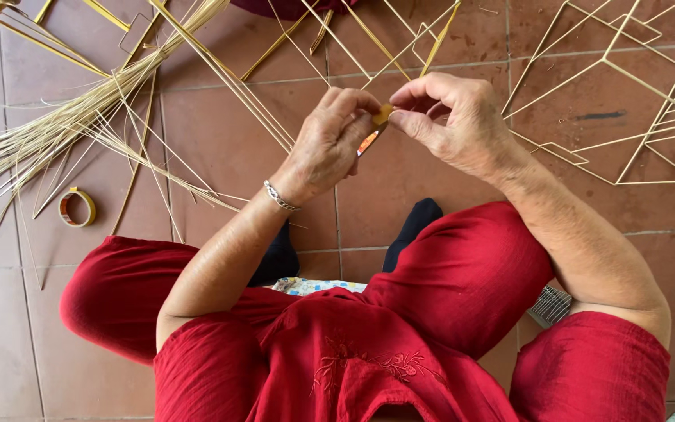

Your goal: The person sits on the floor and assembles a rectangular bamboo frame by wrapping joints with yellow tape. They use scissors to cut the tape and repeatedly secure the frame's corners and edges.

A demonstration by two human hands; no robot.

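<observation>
At the centre of the view, a little above the middle, the two hands meet over the tiled floor (220,141). The left hand (330,144) is closed around a small tool (369,141) with an orange and dark body; I cannot tell if it is a knife or a cutter. The right hand (455,117) pinches with thumb and forefinger a small yellowish piece (383,114), which touches the top of the tool; it looks like tape or a strip end, but it is too small to be sure. At about 9 o'clock from the hands a tape roll (76,207) lies flat on the floor, well apart from them. From 9 to 11 o'clock a bundle of thin sticks (64,125) is spread, loose and not joined. At 2 to 3 o'clock stick frames (626,101) lie on the tiles, with corners already joined, so part of the work seems done, while many loose sticks are left. At 12 o'clock more long sticks (353,39) cross each other. Below the hands are the person's legs in red cloth (462,273).
</observation>
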